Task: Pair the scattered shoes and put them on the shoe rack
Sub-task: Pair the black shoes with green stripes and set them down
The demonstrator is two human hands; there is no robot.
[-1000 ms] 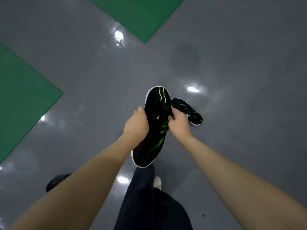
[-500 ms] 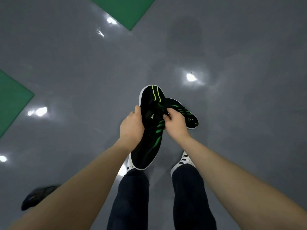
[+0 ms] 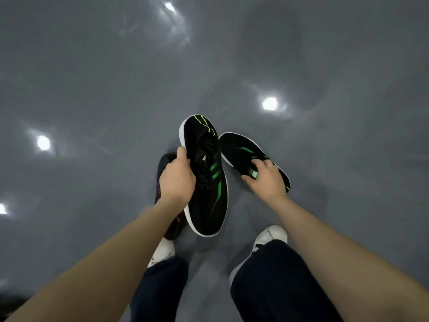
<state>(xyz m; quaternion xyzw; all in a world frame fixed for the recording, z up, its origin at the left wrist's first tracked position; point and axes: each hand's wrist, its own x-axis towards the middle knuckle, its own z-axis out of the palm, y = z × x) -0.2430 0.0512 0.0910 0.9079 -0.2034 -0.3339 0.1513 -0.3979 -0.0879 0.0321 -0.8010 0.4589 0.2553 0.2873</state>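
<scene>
Left hand (image 3: 177, 180) is gripping one black sneaker with green stripes (image 3: 206, 182) by its side, holding it up mid-frame, fingers wrapped round the edge. Right hand (image 3: 267, 180) is pinching the matching sneaker (image 3: 241, 148) at its collar, just right of the first, the two nearly touching. Another dark shoe (image 3: 163, 163) is peeking out behind the left hand, over the glossy grey floor (image 3: 92, 89). White trainers (image 3: 270, 235) are sitting lower in the frame.
</scene>
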